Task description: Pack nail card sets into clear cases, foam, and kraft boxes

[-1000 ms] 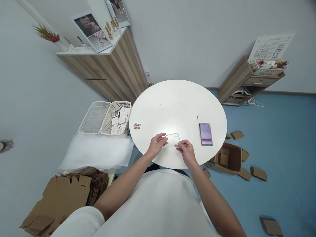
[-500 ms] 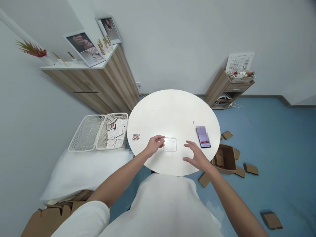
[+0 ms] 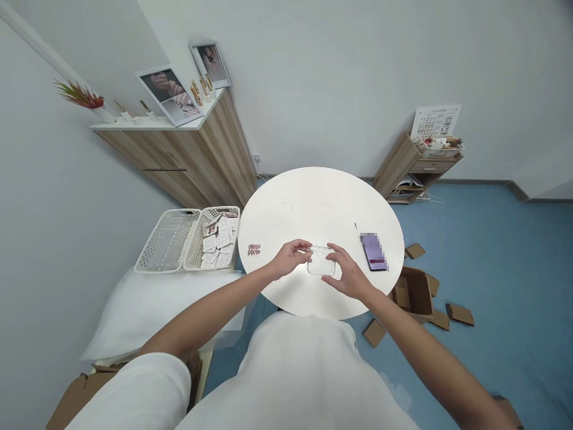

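Note:
A clear, shallow plastic box (image 3: 321,263) is between my two hands over the white round table. My left hand (image 3: 290,258) pinches its upper left corner, with the fingertips pressed close together. On the other side my right hand (image 3: 350,273) grips the right edge, index finger near the upper corner and thumb at the lower one. Whether anything lies inside the box is too faint to make out. Left of my left hand, several small reddish-brown pieces that look like false nails (image 3: 253,249) lie in two rows on the table.
A phone (image 3: 372,251) lies on the white table (image 3: 313,191), right of my right hand. White baskets (image 3: 188,251) stand at the left, one with clear plastic pieces, one with cards. An open cardboard box (image 3: 416,289) and flattened cartons are on the floor at right.
My right hand, open and apart before, has moved left and closed on the right side of the clear box. My left hand keeps its pinch at the left corner. The camera view has shifted slightly.

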`<state>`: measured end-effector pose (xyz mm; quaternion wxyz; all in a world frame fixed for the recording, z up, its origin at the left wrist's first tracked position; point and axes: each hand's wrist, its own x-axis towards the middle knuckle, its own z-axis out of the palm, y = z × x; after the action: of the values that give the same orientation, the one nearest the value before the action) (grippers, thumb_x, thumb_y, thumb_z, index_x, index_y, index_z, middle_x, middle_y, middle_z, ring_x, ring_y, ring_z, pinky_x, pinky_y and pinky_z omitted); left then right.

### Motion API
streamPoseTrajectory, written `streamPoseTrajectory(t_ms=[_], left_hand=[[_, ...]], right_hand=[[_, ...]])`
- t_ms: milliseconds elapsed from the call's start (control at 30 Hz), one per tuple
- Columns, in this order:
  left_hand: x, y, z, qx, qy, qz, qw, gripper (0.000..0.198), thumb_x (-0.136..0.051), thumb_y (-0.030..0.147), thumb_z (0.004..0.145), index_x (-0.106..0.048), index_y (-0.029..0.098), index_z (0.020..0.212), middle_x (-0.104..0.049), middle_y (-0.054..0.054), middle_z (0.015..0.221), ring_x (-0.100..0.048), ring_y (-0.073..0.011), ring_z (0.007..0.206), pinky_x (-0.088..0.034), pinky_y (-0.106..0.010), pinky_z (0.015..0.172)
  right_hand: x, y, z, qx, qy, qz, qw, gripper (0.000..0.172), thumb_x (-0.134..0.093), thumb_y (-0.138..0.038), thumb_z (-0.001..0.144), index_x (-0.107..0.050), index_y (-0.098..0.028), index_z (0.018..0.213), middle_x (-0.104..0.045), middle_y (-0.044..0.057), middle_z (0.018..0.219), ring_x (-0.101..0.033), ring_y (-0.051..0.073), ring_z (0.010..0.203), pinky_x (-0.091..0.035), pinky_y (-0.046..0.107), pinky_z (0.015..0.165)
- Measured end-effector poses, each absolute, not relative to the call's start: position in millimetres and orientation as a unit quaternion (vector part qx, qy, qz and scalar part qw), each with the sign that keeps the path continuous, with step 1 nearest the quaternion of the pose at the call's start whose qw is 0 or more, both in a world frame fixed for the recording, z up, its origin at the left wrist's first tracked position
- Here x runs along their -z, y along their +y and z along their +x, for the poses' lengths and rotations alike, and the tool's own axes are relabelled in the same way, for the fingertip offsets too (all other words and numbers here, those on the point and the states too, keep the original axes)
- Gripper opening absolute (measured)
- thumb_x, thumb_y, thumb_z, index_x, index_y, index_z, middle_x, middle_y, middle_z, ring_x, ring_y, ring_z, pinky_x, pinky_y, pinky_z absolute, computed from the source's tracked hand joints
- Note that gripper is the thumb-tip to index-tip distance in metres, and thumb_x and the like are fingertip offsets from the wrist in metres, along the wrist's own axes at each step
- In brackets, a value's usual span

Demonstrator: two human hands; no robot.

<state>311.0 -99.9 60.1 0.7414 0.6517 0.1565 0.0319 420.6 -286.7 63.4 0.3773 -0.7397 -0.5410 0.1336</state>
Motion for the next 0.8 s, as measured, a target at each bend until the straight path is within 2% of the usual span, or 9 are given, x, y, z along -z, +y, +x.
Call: streamPoseTrajectory(t_ms=[133, 233, 533, 700, 800], left_hand=[[-63, -103, 300, -0.037, 0.094, 0.747, 0.657, 0.078, -0.081, 0.03, 0.046, -0.048, 0.023, 0.117, -0.053, -0.008, 0.108, -0.056, -0.0153, 0.085, -0.044, -0.035, 0.08], [-63, -109, 295, -0.051, 0.081, 0.784, 0.614, 0.093, -0.082, 0.031, 0.042, -0.041, 0.025, 0.125, -0.051, -0.008, 0.109, -0.054, -0.0147, 0.083, -0.043, -0.035, 0.081], [-43, -129, 294, -0.054, 0.095, 0.741, 0.662, 0.093, -0.08, 0.031, 0.047, -0.037, 0.025, 0.129, -0.052, -0.007, 0.105, -0.054, -0.0119, 0.079, -0.044, -0.034, 0.079], [-33, -138, 288, -0.061, 0.119, 0.709, 0.692, 0.092, -0.081, 0.028, 0.048, -0.037, 0.025, 0.128, -0.051, -0.006, 0.1, -0.054, -0.011, 0.076, -0.044, -0.033, 0.076], [-35, -142, 287, -0.07, 0.122, 0.69, 0.71, 0.088, -0.079, 0.026, 0.052, -0.036, 0.025, 0.129, -0.051, -0.004, 0.094, -0.054, -0.0104, 0.075, -0.044, -0.033, 0.075]], right_hand=[[-64, -291, 414, -0.153, -0.507, -0.734, 0.425, 0.04, -0.064, -0.031, 0.067, -0.046, -0.023, 0.103, -0.041, 0.013, 0.128, -0.038, 0.029, 0.121, -0.045, 0.044, 0.085], [-64, -296, 411, -0.171, -0.49, -0.731, 0.443, 0.039, -0.064, -0.033, 0.068, -0.048, -0.023, 0.102, -0.043, 0.013, 0.127, -0.036, 0.029, 0.122, -0.046, 0.043, 0.084], [-50, -304, 404, -0.205, -0.429, -0.721, 0.503, 0.04, -0.066, -0.035, 0.066, -0.05, -0.024, 0.101, -0.039, 0.012, 0.13, -0.038, 0.027, 0.121, -0.048, 0.04, 0.085], [-45, -306, 401, -0.245, -0.404, -0.705, 0.529, 0.041, -0.065, -0.033, 0.069, -0.049, -0.024, 0.106, -0.03, 0.012, 0.137, -0.037, 0.026, 0.123, -0.048, 0.039, 0.086], [-45, -306, 402, -0.275, -0.403, -0.683, 0.543, 0.041, -0.062, -0.031, 0.071, -0.048, -0.025, 0.109, -0.029, 0.011, 0.137, -0.034, 0.025, 0.125, -0.046, 0.038, 0.089]])
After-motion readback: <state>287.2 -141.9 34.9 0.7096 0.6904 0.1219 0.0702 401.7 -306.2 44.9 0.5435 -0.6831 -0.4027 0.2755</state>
